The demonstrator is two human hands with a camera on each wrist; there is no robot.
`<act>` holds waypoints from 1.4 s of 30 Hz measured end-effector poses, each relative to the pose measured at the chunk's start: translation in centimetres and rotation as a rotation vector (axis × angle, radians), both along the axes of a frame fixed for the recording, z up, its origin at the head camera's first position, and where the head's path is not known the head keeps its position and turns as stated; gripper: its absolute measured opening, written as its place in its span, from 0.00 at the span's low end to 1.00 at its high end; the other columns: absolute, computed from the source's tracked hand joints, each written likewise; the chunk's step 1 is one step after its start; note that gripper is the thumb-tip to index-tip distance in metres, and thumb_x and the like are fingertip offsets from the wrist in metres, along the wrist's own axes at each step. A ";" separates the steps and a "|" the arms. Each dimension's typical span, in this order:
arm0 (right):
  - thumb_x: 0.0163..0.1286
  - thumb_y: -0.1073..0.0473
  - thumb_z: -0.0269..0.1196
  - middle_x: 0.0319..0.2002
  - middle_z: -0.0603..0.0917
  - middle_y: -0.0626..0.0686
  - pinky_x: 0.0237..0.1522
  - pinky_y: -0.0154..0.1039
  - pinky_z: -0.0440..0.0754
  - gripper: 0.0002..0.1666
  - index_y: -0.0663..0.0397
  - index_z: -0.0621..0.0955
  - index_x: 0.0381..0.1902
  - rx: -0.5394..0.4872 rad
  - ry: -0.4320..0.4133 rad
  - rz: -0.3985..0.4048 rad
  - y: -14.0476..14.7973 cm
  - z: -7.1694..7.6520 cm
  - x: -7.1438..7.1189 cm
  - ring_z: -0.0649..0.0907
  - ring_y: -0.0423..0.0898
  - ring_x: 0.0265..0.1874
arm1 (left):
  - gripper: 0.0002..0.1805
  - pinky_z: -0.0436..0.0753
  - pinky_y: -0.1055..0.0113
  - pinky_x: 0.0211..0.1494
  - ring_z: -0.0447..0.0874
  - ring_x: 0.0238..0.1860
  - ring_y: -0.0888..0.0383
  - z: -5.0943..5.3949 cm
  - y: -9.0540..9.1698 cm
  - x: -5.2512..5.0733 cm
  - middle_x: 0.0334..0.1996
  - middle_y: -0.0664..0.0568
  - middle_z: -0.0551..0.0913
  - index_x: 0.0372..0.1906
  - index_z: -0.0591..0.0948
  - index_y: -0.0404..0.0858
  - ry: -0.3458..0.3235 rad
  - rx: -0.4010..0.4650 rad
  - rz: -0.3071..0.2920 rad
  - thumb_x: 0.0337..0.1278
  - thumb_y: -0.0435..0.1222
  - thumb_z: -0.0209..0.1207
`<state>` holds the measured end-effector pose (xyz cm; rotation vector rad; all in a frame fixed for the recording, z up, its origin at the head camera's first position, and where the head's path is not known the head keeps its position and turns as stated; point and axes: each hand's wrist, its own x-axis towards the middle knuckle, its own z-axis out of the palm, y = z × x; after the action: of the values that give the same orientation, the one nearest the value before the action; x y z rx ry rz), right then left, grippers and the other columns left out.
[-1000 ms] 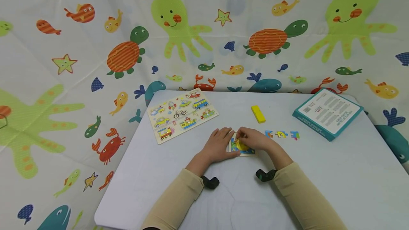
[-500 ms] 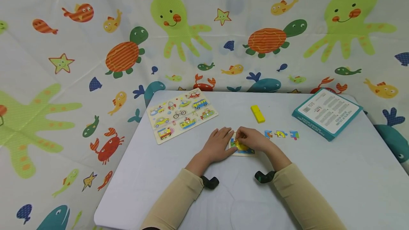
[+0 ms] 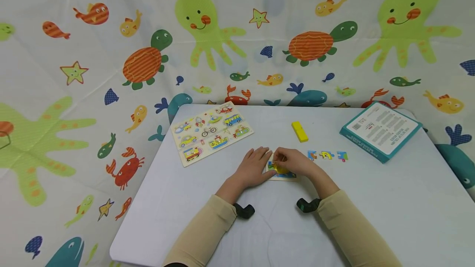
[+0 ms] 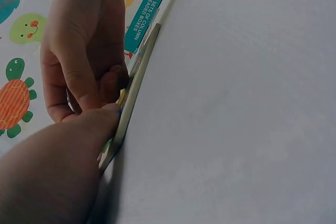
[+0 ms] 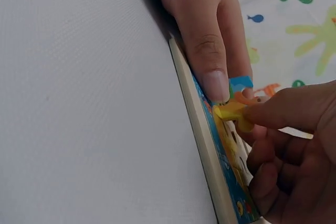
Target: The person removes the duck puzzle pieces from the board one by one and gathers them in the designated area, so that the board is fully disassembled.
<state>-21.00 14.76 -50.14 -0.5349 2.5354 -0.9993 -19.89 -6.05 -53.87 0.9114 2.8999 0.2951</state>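
Observation:
A small jigsaw board [image 3: 283, 178] with a wooden rim and a blue and yellow picture lies between the hands. My left hand [image 3: 252, 169] rests along its left side, fingers extended, the thumb over the picture. From the right, my right hand [image 3: 295, 161] reaches over the board. It pinches a yellow and orange puzzle piece [image 5: 231, 112] between thumb and finger, as the right wrist view shows. The left thumb [image 5: 215, 85] lies right beside that piece. Much of the picture is hidden under the hands.
Several loose puzzle pieces [image 3: 326, 155] lie in a row right of the board. Behind are a yellow block [image 3: 299, 132] and a teal-edged box [image 3: 381, 132]. A vehicle peg puzzle [image 3: 212, 134] lies at the back left of the white table [image 3: 159, 217].
The left thumb has shifted a little up onto the picture since a second ago. The right hand keeps its pinch at nearly the same spot.

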 end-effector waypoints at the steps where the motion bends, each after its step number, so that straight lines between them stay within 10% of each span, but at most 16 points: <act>1: 0.71 0.56 0.63 0.35 0.80 0.46 0.41 0.38 0.76 0.03 0.45 0.78 0.40 -0.003 0.002 0.013 0.1 0.0 0.0 0.77 0.44 0.36 | 0.42 0.48 0.51 0.81 0.48 0.80 0.55 0.0 0.0 0.0 0.78 0.54 0.56 0.78 0.58 0.48 -0.001 0.000 0.000 0.67 0.66 0.43; 20: 0.73 0.55 0.61 0.38 0.81 0.49 0.38 0.37 0.77 0.03 0.43 0.79 0.43 -0.049 0.006 -0.103 1.2 0.6 -0.1 0.77 0.46 0.37 | 0.44 0.49 0.51 0.81 0.48 0.80 0.55 -0.2 0.1 -0.1 0.78 0.54 0.56 0.78 0.57 0.48 -0.004 -0.004 0.011 0.65 0.68 0.43; 42: 0.71 0.48 0.62 0.41 0.80 0.53 0.38 0.38 0.76 0.13 0.49 0.79 0.47 -0.001 -0.081 -0.215 9.9 1.7 0.4 0.76 0.49 0.40 | 0.45 0.50 0.53 0.81 0.48 0.80 0.55 -0.1 0.0 0.0 0.78 0.54 0.55 0.79 0.55 0.48 -0.007 0.008 0.001 0.65 0.68 0.43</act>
<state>-20.56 24.64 -48.48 -0.2193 2.5590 -1.0723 -19.89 -6.06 -53.99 0.9078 2.8949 0.3095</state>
